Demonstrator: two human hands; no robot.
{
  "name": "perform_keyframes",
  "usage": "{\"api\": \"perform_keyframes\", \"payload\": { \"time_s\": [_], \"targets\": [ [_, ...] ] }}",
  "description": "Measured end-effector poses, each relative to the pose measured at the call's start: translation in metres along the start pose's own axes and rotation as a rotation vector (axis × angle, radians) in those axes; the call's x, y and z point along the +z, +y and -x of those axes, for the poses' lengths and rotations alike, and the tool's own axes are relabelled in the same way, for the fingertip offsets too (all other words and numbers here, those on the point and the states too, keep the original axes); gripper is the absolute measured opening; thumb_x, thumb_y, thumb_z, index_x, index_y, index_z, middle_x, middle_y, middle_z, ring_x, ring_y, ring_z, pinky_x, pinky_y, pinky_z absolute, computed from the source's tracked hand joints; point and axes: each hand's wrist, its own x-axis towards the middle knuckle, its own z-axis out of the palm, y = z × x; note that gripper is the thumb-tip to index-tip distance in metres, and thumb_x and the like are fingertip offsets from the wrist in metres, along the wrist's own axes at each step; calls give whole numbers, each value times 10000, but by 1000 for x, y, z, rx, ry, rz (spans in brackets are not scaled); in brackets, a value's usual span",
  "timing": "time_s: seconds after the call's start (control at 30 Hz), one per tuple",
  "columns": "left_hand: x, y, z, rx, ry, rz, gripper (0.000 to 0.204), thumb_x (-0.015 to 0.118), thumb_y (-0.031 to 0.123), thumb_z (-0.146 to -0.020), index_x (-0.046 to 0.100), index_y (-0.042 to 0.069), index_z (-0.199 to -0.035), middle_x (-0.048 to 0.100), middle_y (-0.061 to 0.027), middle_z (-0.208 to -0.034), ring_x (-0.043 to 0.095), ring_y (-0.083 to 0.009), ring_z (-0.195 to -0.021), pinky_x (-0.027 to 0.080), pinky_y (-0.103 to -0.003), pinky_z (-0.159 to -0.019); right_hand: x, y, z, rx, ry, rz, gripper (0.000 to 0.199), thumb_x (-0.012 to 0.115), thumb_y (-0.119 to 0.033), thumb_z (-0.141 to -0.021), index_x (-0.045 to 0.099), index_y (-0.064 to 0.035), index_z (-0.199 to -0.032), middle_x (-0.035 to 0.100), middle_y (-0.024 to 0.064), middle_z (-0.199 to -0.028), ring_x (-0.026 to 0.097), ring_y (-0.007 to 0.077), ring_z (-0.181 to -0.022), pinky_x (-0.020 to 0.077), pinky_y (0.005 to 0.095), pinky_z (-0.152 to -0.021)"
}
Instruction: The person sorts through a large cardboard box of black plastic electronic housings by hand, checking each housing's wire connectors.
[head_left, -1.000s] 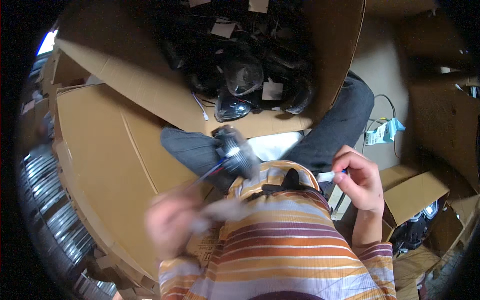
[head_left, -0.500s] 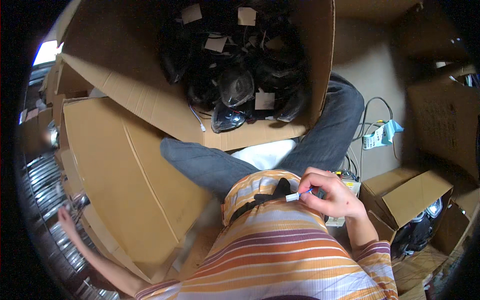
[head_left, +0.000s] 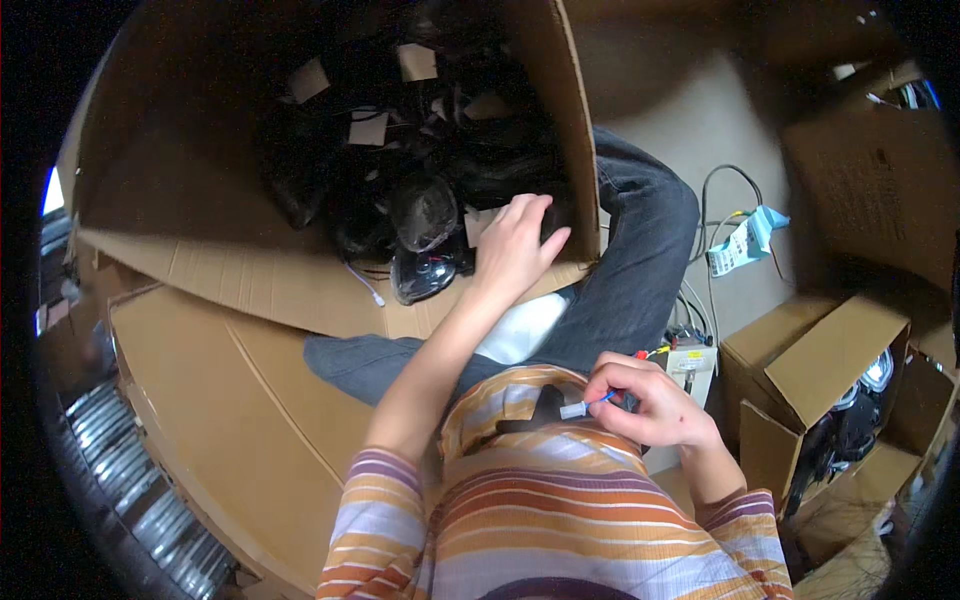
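Note:
My left hand (head_left: 512, 248) reaches over the near edge of a large cardboard box (head_left: 180, 180), its fingers stretched out and holding nothing I can see. Black lamp units (head_left: 425, 212) in clear wrapping fill the box, with square paper tags (head_left: 418, 62) among them. One clear-fronted lamp (head_left: 422, 277) lies at the near edge, left of that hand. From beside it a thin cable with a white plug (head_left: 377, 299) hangs onto the cardboard. In front of my waist my right hand (head_left: 648, 398) pinches a white wire connector (head_left: 573, 410) by its blue wires.
A grey power box (head_left: 692, 365) with cables and a blue label (head_left: 747, 243) sit right of my leg. Farther right stands a smaller open carton (head_left: 800, 370) holding lamps. Flat cardboard (head_left: 210, 390) lies at my left, beside a roller conveyor (head_left: 120, 450).
My left hand has swung from the conveyor side at the far left to over the lamp box. My right hand still pinches the connector. The view has shifted slightly.

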Motion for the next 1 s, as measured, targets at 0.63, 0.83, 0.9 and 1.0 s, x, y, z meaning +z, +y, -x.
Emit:
{"api": "perform_keyframes", "payload": {
  "time_s": [0.63,0.83,0.9,1.0],
  "targets": [
    [25,-50,56,219,-142,-111,580,625,104,-549,412,44,-1085,446,-83,-1121,407,-228,-1047,250,-391,-907,-3,23,4,150,18,-60,66,528,-25,-665,523,0,-726,491,51,-703,477,136,-637,370,232,-545],
    [-21,-116,120,503,-274,-430,352,459,92,-681,475,125,-1031,442,-52,-1138,387,-184,-1083,223,-406,-913,1,22,-7,43,-1,-27,71,519,-57,-686,512,-6,-735,473,56,-671,481,144,-588,375,241,-502],
    [-21,-122,118,516,-303,-435,328,426,87,-703,478,135,-1023,446,-53,-1133,389,-182,-1082,221,-406,-918,3,23,-8,45,-14,-18,74,518,-61,-688,512,-6,-736,477,56,-675,483,147,-589,376,238,-502],
    [-21,-123,119,521,-420,-423,317,434,98,-708,491,113,-1019,453,-84,-1112,390,-178,-1076,197,-418,-934,6,23,-8,79,-34,-20,77,520,-67,-689,511,-5,-735,477,60,-676,484,151,-596,378,242,-509]
  ]
}}
